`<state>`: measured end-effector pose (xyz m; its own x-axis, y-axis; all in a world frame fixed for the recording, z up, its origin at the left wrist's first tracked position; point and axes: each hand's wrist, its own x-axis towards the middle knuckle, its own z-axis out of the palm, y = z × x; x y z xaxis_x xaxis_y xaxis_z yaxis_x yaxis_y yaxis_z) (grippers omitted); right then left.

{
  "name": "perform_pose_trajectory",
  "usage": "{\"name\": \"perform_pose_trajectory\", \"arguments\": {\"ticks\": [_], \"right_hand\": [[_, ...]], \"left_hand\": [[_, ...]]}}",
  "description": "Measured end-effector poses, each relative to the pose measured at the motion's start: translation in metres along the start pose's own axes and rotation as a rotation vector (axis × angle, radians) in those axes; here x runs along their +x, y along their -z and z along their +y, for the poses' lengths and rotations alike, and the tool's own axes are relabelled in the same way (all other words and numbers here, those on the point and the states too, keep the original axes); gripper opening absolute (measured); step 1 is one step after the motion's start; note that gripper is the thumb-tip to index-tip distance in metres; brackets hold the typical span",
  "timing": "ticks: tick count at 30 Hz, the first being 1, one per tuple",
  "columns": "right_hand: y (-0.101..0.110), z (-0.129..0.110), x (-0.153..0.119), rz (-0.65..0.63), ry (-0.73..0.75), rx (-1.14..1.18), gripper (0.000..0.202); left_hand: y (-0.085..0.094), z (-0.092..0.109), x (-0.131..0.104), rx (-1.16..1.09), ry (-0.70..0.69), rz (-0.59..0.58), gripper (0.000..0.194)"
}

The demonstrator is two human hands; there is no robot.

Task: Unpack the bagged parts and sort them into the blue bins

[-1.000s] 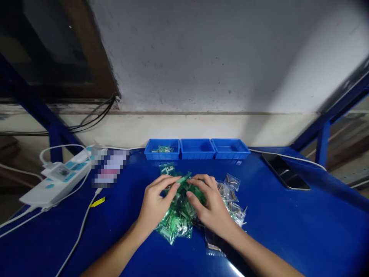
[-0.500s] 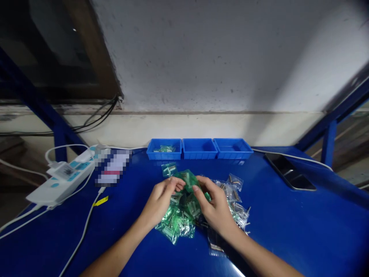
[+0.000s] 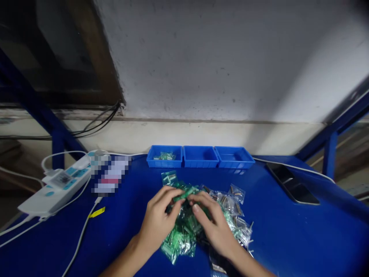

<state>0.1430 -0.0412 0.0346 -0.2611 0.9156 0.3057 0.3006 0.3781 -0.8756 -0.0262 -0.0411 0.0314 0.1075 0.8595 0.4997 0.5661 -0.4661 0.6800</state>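
Over the middle of a heap, a small green plastic bag (image 3: 188, 192) is stretched between my two hands. My left hand (image 3: 160, 213) pinches its left side, thumb below and fingers above. On the other side my right hand (image 3: 211, 221) has its fingertips closed on the bag, partly hidden by the thumb. Below lie several green bags (image 3: 175, 242) with small pale parts inside. To the right are clear bags (image 3: 230, 204) holding thin metal pins or screws; which of the two I cannot tell. A single flat green bag (image 3: 168, 178) lies behind my left hand.
Three blue bins stand along the wall; the left bin (image 3: 165, 163) contains small bagged parts, beside the middle bin (image 3: 201, 163) and right bin (image 3: 235, 164). A white power strip (image 3: 54, 192) with cables lies left, a black phone (image 3: 291, 184) right, on the blue table (image 3: 302, 238).
My left hand has turned and brought its fingers onto the green bag's left side. The bag sits lower and flatter, nearer the heap. The view has tilted slightly upward.
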Motion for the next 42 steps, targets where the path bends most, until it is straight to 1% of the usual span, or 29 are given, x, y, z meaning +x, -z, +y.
{"name": "perform_pose_trajectory", "arguments": {"ticks": [2, 3, 5, 7, 9, 10, 11, 12, 13, 16, 18, 20, 22, 23, 25, 26, 28, 29, 30, 31, 32, 33, 34, 35, 37, 38, 40, 42], "right_hand": [[0.002, -0.001, 0.001, 0.032, -0.037, 0.074, 0.035], [0.001, 0.0, 0.001, 0.047, -0.061, 0.098, 0.038], [0.0, 0.005, 0.0, 0.07, -0.129, 0.112, 0.038], [-0.003, 0.013, -0.001, 0.152, -0.181, 0.079, 0.035], [-0.004, 0.02, -0.002, 0.229, -0.167, 0.017, 0.031], [-0.003, 0.023, -0.002, 0.238, -0.129, -0.018, 0.027], [-0.002, 0.024, -0.002, 0.22, -0.072, -0.055, 0.023], [0.0, 0.024, -0.001, 0.176, -0.001, -0.091, 0.019], [0.003, 0.022, 0.001, 0.121, 0.077, -0.125, 0.018], [0.009, 0.017, 0.003, -0.007, 0.284, -0.231, 0.027], [0.011, 0.014, 0.003, -0.056, 0.354, -0.312, 0.035], [0.011, 0.014, 0.001, -0.041, 0.357, -0.383, 0.041], [0.011, 0.014, -0.001, 0.014, 0.293, -0.398, 0.042], [0.011, 0.013, -0.002, 0.039, 0.239, -0.377, 0.04], [0.011, 0.011, -0.002, 0.063, 0.128, -0.272, 0.034], [0.011, 0.01, -0.002, 0.068, 0.083, -0.196, 0.03], [0.01, 0.008, 0.0, 0.082, 0.013, -0.024, 0.027], [0.009, 0.008, 0.0, 0.102, -0.026, 0.057, 0.029], [0.007, 0.008, 0.001, 0.118, -0.073, 0.126, 0.031], [0.006, 0.008, 0.002, 0.126, -0.127, 0.179, 0.033], [0.004, 0.009, 0.002, 0.13, -0.172, 0.206, 0.034], [0.003, 0.01, 0.002, 0.139, -0.192, 0.204, 0.034], [0.002, 0.011, 0.002, 0.152, -0.177, 0.177, 0.032], [0.002, 0.012, 0.002, 0.158, -0.129, 0.13, 0.028], [0.004, 0.012, 0.001, 0.151, 0.041, 0.009, 0.023], [0.006, 0.012, 0.001, 0.132, 0.139, -0.049, 0.025], [0.009, 0.011, 0.0, 0.086, 0.309, -0.157, 0.034], [0.01, 0.01, -0.001, 0.073, 0.422, -0.257, 0.042]], "left_hand": [[-0.002, 0.0, -0.003, 0.023, -0.112, -0.03, 0.024], [-0.003, 0.0, -0.005, 0.029, -0.142, -0.047, 0.028], [-0.005, 0.0, -0.007, 0.035, -0.159, -0.084, 0.031], [-0.006, 0.001, -0.007, 0.017, -0.13, -0.127, 0.031], [-0.004, 0.003, -0.005, -0.037, -0.053, -0.171, 0.025], [-0.003, 0.003, -0.004, -0.081, 0.007, -0.191, 0.021], [-0.001, 0.004, -0.003, -0.134, 0.081, -0.205, 0.017], [0.001, 0.005, -0.002, -0.199, 0.164, -0.211, 0.015], [0.003, 0.005, -0.001, -0.268, 0.251, -0.21, 0.016], [0.005, 0.003, 0.002, -0.446, 0.485, -0.197, 0.034], [0.003, 0.0, 0.003, -0.511, 0.588, -0.21, 0.034], [0.0, -0.003, 0.004, -0.531, 0.614, -0.211, 0.028], [-0.003, -0.005, 0.003, -0.483, 0.544, -0.155, 0.022], [-0.004, -0.005, 0.003, -0.431, 0.47, -0.106, 0.018], [-0.004, -0.005, 0.001, -0.282, 0.244, -0.024, 0.005], [-0.003, -0.004, 0.0, -0.205, 0.105, -0.002, 0.006], [-0.001, -0.001, -0.002, -0.073, -0.159, 0.0, 0.02], [0.0, 0.001, -0.003, -0.024, -0.256, -0.014, 0.025], [0.0, 0.003, -0.004, 0.013, -0.322, -0.032, 0.028], [0.0, 0.004, -0.004, 0.04, -0.352, -0.052, 0.029], [0.0, 0.006, -0.004, 0.058, -0.351, -0.078, 0.028], [-0.001, 0.007, -0.004, 0.063, -0.32, -0.101, 0.026], [-0.002, 0.008, -0.003, 0.049, -0.265, -0.121, 0.022], [-0.002, 0.009, -0.003, 0.016, -0.193, -0.14, 0.018], [-0.003, 0.01, -0.001, -0.105, -0.019, -0.171, 0.013], [-0.003, 0.011, -0.001, -0.185, 0.074, -0.173, 0.015], [-0.002, 0.011, -0.001, -0.361, 0.258, -0.166, 0.026], [-0.003, 0.01, -0.001, -0.553, 0.442, -0.155, 0.036]]}}
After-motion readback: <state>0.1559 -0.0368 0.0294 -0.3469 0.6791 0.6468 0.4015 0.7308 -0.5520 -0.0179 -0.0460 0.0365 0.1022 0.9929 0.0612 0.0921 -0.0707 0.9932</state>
